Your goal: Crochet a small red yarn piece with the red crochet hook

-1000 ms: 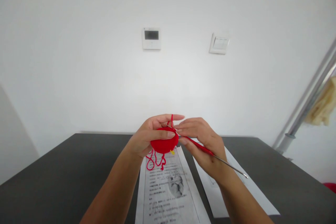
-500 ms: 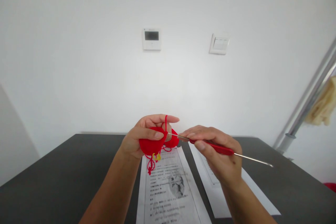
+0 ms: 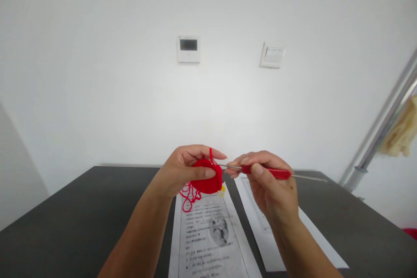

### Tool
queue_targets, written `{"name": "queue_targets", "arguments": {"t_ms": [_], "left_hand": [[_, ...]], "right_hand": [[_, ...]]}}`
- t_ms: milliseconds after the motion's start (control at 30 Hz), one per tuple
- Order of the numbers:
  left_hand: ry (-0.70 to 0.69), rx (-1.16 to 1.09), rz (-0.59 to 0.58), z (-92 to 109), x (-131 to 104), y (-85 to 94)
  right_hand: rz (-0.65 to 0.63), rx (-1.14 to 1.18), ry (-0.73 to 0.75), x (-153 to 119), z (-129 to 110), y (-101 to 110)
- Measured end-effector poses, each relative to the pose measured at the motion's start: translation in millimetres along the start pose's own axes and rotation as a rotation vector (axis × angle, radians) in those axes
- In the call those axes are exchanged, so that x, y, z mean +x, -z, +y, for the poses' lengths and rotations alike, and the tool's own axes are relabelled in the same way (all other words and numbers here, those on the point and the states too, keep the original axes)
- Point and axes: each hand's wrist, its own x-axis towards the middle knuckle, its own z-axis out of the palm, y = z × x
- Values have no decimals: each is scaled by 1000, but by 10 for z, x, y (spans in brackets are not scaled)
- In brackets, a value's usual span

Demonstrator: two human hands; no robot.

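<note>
My left hand (image 3: 185, 169) pinches a round red crocheted piece (image 3: 206, 184) between thumb and fingers. A strand of red yarn (image 3: 211, 154) runs over its outstretched index finger. In my right hand (image 3: 269, 182) is a crochet hook (image 3: 267, 172) with a red handle and metal at both ends; its left tip meets the upper edge of the piece, where the exact stitch is too small to make out. A yellow stitch marker (image 3: 222, 190) hangs at the lower right of the piece. Loose loops of red yarn (image 3: 187, 204) dangle below my left hand.
Two printed sheets lie on the dark table (image 3: 97, 217): a pattern page (image 3: 208, 247) with a picture under my hands, and another sheet (image 3: 273, 256) under my right forearm. Behind is a white wall with a thermostat (image 3: 188, 54) and a light switch (image 3: 273, 55).
The crocheted piece has turned in my left hand and shifted right, its yellow marker now at the right. My right hand and the hook have tilted closer to level.
</note>
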Motion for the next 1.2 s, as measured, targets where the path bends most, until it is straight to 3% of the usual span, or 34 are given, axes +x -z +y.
{"name": "queue_targets", "arguments": {"t_ms": [67, 167, 367, 500, 700, 933, 1200], "left_hand": [[-5, 37, 11, 13, -7, -25], [-31, 64, 5, 20, -10, -48], [-59, 108, -2, 29, -30, -93], [-25, 153, -21, 56, -52, -104], [-29, 150, -27, 52, -39, -91], [-175, 177, 210, 24, 22, -190], [-283, 293, 267, 15, 25, -256]], "right_hand": [[-5, -114, 106, -15, 39, 8], [-126, -336, 261, -4, 61, 41], [-268, -476, 342, 79, 22, 61], [-210, -421, 252, 57, 35, 42], [-47, -164, 54, 32, 107, 51], [-33, -48, -157, 93, 101, 57], [35, -51, -370, 117, 115, 14]]}}
